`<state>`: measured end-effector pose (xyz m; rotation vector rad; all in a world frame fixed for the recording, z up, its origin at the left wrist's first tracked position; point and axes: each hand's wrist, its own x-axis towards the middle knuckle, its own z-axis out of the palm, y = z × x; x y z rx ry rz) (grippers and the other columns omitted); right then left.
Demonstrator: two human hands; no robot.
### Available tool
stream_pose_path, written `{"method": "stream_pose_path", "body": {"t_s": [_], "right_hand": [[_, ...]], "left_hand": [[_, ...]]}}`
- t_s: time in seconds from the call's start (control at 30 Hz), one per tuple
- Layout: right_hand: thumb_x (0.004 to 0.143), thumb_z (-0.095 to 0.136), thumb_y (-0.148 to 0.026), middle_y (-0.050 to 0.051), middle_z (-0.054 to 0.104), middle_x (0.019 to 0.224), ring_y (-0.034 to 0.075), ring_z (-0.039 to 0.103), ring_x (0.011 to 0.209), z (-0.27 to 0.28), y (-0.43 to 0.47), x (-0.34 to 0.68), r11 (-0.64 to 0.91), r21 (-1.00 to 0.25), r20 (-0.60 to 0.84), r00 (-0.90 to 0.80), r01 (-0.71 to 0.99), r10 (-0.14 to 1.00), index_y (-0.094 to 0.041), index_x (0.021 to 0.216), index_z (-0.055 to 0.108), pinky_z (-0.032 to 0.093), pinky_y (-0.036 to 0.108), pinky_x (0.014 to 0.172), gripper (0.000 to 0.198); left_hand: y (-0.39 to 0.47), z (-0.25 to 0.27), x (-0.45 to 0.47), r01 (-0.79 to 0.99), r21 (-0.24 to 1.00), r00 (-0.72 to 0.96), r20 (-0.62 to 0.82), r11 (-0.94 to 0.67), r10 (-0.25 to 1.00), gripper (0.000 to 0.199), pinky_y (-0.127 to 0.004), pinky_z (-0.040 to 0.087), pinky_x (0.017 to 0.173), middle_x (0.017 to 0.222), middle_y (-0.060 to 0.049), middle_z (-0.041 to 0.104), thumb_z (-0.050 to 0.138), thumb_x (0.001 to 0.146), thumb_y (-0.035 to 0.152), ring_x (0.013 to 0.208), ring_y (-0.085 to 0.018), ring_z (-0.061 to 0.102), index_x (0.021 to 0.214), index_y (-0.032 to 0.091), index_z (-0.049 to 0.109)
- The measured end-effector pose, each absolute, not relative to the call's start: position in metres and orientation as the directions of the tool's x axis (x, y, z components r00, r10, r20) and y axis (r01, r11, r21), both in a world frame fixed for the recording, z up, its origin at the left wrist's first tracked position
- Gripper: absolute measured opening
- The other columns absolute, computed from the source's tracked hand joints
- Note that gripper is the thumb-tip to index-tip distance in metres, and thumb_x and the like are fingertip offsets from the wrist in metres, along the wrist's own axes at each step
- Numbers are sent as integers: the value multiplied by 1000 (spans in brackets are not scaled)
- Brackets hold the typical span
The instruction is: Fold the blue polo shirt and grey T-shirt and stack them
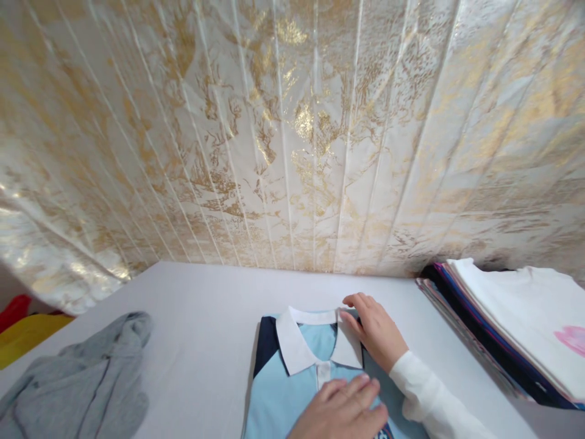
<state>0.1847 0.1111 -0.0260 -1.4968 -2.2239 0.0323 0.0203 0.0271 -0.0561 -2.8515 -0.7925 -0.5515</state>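
Observation:
A light blue polo shirt (274, 396) lies folded face up on the white table, with a white collar (297, 353) and a navy shoulder panel (266, 344). My left hand (342, 408) rests flat on its chest, below the button placket, fingers stretched out and partly covering a badge. At the collar's right side is my right hand (379, 329), coming out of a white sleeve. Its thumb and fingers are apart, the thumb against the collar edge and the fingertips just beyond it.
On the right stands a stack of folded clothes (493, 341), a white T-shirt (539, 323) on top. A crumpled grey garment (86, 378) lies on the left. Yellow cloth (31, 335) and red cloth (16, 311) show past the table (201, 329). A gold-patterned curtain (283, 152) hangs behind.

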Motion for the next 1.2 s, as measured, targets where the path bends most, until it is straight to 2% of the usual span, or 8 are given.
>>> {"method": "stream_pose_path", "body": {"t_s": [0.07, 0.13, 0.23, 0.33, 0.57, 0.7, 1.0, 1.2], "right_hand": [[94, 41, -35, 11, 63, 115, 24, 58, 107, -28, 92, 190, 477, -248, 469, -326, 843, 821, -18, 114, 54, 45, 37, 87, 29], [94, 40, -37, 12, 52, 135, 25, 47, 125, -33, 68, 193, 546, -180, 531, -386, 819, 754, -20, 133, 43, 42, 39, 95, 42], [91, 45, -42, 8, 35, 149, 26, 35, 135, -40, 38, 191, 591, -62, 513, -482, 805, 710, -25, 149, 17, 40, 41, 100, 67], [89, 47, -45, 9, 30, 150, 28, 35, 135, -47, 24, 186, 597, 1, 482, -523, 803, 703, -23, 151, 4, 41, 41, 100, 79], [90, 44, -50, 8, 24, 152, 29, 28, 138, -64, 24, 187, 578, -39, 379, -524, 815, 763, -23, 150, 11, 39, 47, 103, 74], [93, 40, -49, 7, 23, 153, 27, 25, 139, -55, 18, 187, 564, -69, 337, -513, 823, 790, -24, 149, 16, 37, 47, 105, 66], [89, 46, -51, 10, 25, 152, 33, 27, 138, -55, -6, 164, 634, -68, 407, -559, 770, 723, -21, 150, 16, 38, 50, 102, 74], [87, 47, -55, 10, 26, 151, 35, 29, 136, -58, -9, 165, 653, -49, 374, -592, 756, 714, -24, 149, 18, 38, 51, 101, 75]], "left_hand": [[24, -44, -6, 583, -28, 771, 337, -812, 541, 46, -29, 39, 99, 143, -7, 42, 29, 100, 44, 132, -19, 38, 133, 16, 46], [19, -35, -33, 690, -37, 690, 339, -723, 640, 57, -36, 35, 104, 148, -12, 32, 33, 98, 46, 136, -24, 31, 142, 11, 33], [13, -33, -65, 818, -43, 541, 397, -573, 742, 68, -39, 34, 105, 149, -14, 28, 40, 96, 46, 137, -28, 30, 149, 12, 15], [13, -43, -78, 867, -77, 476, 426, -493, 769, 74, -41, 36, 103, 149, -14, 28, 42, 94, 49, 136, -28, 31, 149, 13, 8], [18, -55, -83, 880, -50, 454, 377, -472, 808, 67, -42, 33, 106, 150, -11, 30, 41, 94, 52, 136, -27, 32, 147, 16, 23], [12, -39, -73, 884, 8, 434, 362, -468, 825, 56, -42, 32, 107, 150, -10, 31, 37, 97, 41, 138, -25, 27, 145, 15, 28], [-7, -48, -43, 868, 65, 452, 305, -492, 838, 60, -43, 32, 107, 153, -13, 21, 47, 92, 35, 140, -28, 21, 145, 13, 28], [-8, -52, -47, 859, 79, 459, 319, -506, 829, 62, -45, 31, 108, 153, -11, 20, 48, 92, 35, 140, -28, 20, 146, 17, 24]]}}
